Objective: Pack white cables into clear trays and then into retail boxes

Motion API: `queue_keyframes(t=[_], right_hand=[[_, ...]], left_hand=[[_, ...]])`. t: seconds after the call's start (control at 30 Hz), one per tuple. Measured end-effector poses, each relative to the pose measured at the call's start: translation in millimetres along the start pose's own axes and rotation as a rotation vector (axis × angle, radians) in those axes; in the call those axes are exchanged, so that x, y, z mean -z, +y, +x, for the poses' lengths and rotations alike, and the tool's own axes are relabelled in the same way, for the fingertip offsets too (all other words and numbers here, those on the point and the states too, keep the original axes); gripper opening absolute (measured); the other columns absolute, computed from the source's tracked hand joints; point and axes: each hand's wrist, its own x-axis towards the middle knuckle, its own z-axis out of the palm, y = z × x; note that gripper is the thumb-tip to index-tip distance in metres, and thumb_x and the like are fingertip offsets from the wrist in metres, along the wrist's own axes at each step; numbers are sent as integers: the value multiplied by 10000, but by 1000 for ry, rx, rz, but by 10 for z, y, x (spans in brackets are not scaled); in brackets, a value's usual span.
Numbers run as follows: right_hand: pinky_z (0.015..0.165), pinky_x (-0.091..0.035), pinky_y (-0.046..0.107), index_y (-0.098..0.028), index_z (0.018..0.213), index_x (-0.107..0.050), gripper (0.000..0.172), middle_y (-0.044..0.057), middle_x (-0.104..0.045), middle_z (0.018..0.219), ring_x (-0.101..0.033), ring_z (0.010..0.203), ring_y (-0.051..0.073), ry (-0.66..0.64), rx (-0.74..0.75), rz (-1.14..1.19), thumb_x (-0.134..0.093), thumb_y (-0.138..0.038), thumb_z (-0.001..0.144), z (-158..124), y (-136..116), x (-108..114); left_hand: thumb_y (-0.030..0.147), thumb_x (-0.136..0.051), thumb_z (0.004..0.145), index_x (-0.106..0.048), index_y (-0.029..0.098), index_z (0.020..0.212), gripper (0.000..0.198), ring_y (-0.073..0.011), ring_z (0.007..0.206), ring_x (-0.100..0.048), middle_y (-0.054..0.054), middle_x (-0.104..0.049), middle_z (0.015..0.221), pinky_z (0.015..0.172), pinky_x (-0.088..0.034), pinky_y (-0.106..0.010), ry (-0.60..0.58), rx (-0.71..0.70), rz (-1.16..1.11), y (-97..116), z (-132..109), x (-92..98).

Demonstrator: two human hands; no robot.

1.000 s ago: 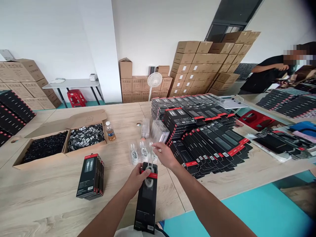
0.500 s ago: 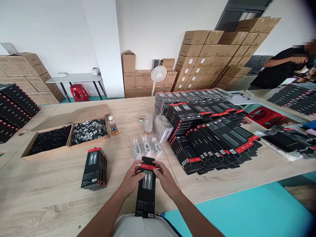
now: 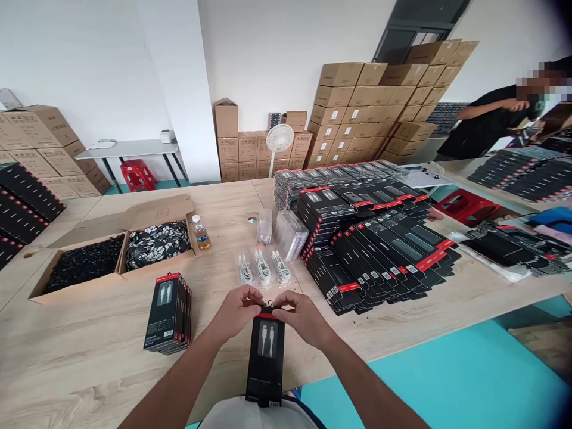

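Both left hand (image 3: 236,308) and right hand (image 3: 304,319) now closer, fingers (image 3: 277,301) pinching top of black cable box (image 3: 266,363).

A white pedestal fan (image 3: 279,138) stands before stacked cardboard cartons (image 3: 344,113).

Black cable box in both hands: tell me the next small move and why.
Probably finish seating the top end of the black cable box: the left hand and right hand both pinch its red-banded top edge. After that, it could likely join the matching boxed stack to the left.
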Motion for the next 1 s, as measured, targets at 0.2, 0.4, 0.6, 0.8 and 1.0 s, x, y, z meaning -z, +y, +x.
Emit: queue_keyframes(t=[0.2, 0.4, 0.6, 0.8, 1.0], right_hand=[[646, -470, 286, -167, 688, -694, 240, 8, -679, 679, -606, 659, 157, -117, -116, 99, -750, -400, 675, 94, -88, 117], [620, -455, 271, -157, 678, -686, 280, -3, -657, 644, -576, 617, 138, -103, -160, 147, -770, -422, 649, 135, -84, 110], [735, -487, 317, -186, 821, -725, 281, 38, -685, 874, -615, 813, 187, -162, -99, 155, -694, -456, 752, 0, 2, 79], [817, -505, 415, -312, 1320, -520, 607, 69, -658, 1164, -625, 939, 239, -140, -124, 152, -709, -379, 747, -112, 328, -201], [671, -536, 345, -282, 1395, -405, 693, 77, -645, 1163, -644, 890, 220, -180, -85, 303, -633, -314, 742, 642, 66, -1245]], left_hand=[[237, -652, 684, -735, 174, 766, 132, -191, 686, -621, -48, -716, 730, 678, -448, -300, -81, 86, 110, 94, 72, 29], [253, -638, 697, -742, 171, 752, 144, -178, 648, -592, -39, -699, 692, 650, -440, -291, -4, 76, 102, 13, 97, -10], [376, -639, 760, -731, 174, 797, 225, -211, 804, -625, -64, -711, 866, 713, -486, -311, -62, 109, -109, -86, -54, 61], [194, -730, 674, -515, 253, 1342, 703, -222, 953, -642, -76, -652, 1210, 821, -500, -324, 21, 62, -224, -515, -383, 78], [284, -696, 747, -541, 224, 1302, 579, -249, 1131, -597, -88, -622, 1291, 957, -463, -340, 578, -46, -160, -455, -655, 762]])
